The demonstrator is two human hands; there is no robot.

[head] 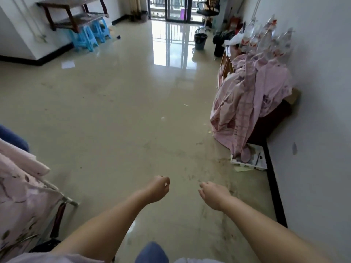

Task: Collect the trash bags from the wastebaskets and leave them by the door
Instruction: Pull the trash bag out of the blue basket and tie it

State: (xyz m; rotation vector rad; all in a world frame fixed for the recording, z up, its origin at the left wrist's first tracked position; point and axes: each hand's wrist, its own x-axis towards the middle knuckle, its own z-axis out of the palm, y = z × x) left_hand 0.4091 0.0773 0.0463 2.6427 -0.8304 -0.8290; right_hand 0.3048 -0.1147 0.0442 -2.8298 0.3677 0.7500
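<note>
Both my arms reach forward over the beige tiled floor. My left hand [158,188] is loosely curled and holds nothing. My right hand [213,193] hangs palm down with fingers slightly apart, also holding nothing. Far ahead on the right stands a grey wastebasket [200,41] with a dark bag lining its rim. A second dark bin [218,47] with black material bunched on top stands just right of it, by the wall. A further small bin [144,16] sits at the far end near the glass balcony door [176,8]. Both hands are several steps away from all bins.
Pink bedding [248,103] is draped over furniture along the right wall, with a white box [250,158] at its foot. A fabric-covered rack [24,202] stands at my left. Blue plastic stools [89,37] under a dark wooden table [74,16] sit far left. An office chair [208,10] is beside the balcony door.
</note>
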